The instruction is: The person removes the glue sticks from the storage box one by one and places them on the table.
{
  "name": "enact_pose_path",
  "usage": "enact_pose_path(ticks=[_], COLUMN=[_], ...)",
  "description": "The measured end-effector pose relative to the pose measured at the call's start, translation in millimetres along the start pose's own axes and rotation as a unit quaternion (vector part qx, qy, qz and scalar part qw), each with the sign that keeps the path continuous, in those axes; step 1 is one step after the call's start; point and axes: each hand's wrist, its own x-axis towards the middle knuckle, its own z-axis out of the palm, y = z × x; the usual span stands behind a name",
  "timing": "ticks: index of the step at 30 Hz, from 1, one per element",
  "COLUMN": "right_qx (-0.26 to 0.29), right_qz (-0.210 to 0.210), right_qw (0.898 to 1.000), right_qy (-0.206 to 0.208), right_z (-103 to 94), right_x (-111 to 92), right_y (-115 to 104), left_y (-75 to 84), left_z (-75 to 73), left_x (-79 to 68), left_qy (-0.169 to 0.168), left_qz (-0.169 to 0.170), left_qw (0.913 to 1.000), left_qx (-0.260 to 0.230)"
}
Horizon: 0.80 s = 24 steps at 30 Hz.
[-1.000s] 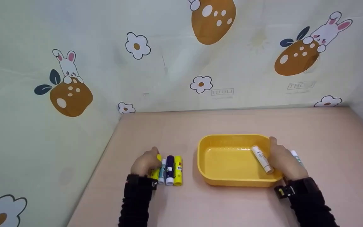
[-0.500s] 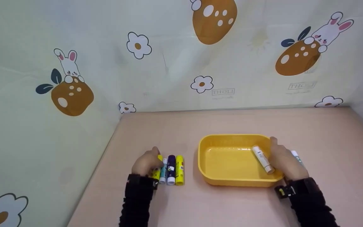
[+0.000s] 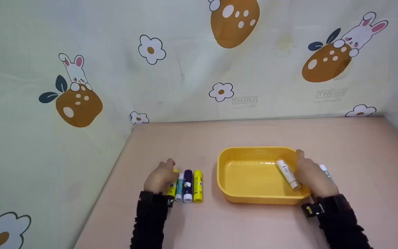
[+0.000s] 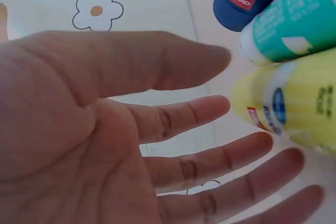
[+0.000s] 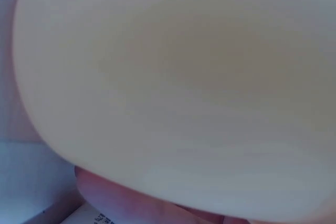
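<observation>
Several glue sticks lie side by side on the table at the left hand: a yellow glue stick (image 3: 171, 191), a teal one, a dark blue glue stick (image 3: 187, 186) and another yellow one. Beside the leftmost yellow stick, the left hand (image 3: 159, 178) has its fingers straight and spread; in the left wrist view the thumb and fingers reach toward that stick. The right hand (image 3: 313, 178) holds the right end of a yellow tray (image 3: 247, 200), over its rim; most of those fingers are hidden. A white glue stick (image 3: 287, 173) leans inside the tray near that hand.
A further white glue stick (image 3: 325, 171) shows outside the tray, partly behind the right hand. The pale pink table (image 3: 212, 224) meets a wall covering (image 3: 185, 79) printed with flowers and rabbits. A blurred pale surface fills most of the right wrist view.
The left hand's fingers have lifted slightly beside the leftmost yellow glue stick. The row of sticks shifted a little to the right earlier on. The right hand and tray stay in place.
</observation>
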Motion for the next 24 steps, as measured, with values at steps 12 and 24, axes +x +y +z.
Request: enact_pose_path(ticks=[12,24], right_qx=[0.003,0.010], right_qz=[0.000,-0.005], right_qw=[1.000,1.000], right_qy=[-0.003,0.000], right_z=[-0.2,-0.2], right_x=[0.0,-0.3], right_y=[-0.9,-1.1], left_y=[40.6,57.5], left_z=[11.6,55.3], left_x=[-6.1,-4.5], left_qy=[0.084,-0.069], left_qz=[0.134,0.163], left_qw=[0.9853,0.9801], left_qx=[-0.065,-0.089])
